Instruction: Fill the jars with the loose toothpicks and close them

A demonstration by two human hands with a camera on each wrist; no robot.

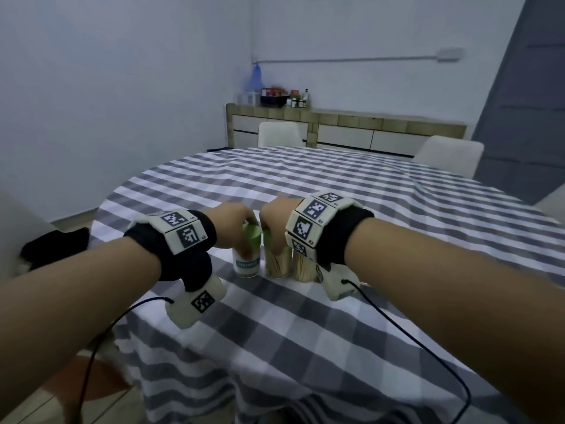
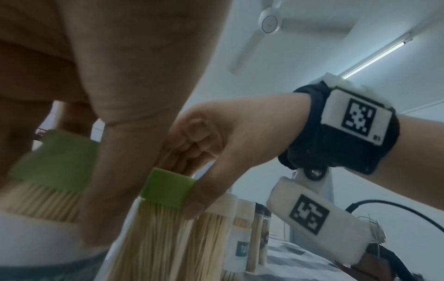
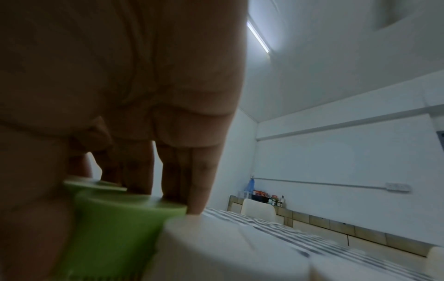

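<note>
We cap jars near tablecloth [image 1: 305, 332] front edge. Left hand [image 1: 232, 218] grips green lid [image 1: 253, 235] on labelled jar [image 1: 247, 264]; right hand [image 1: 276, 214] grips lid [image 2: 168, 190] on middle jar [image 1: 278, 266]. Closing step, we judge. Next: press lids flush.

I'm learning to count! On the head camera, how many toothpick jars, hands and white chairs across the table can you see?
toothpick jars: 3
hands, left hand and right hand, each gripping a jar top: 2
white chairs: 2
Total: 7
</note>
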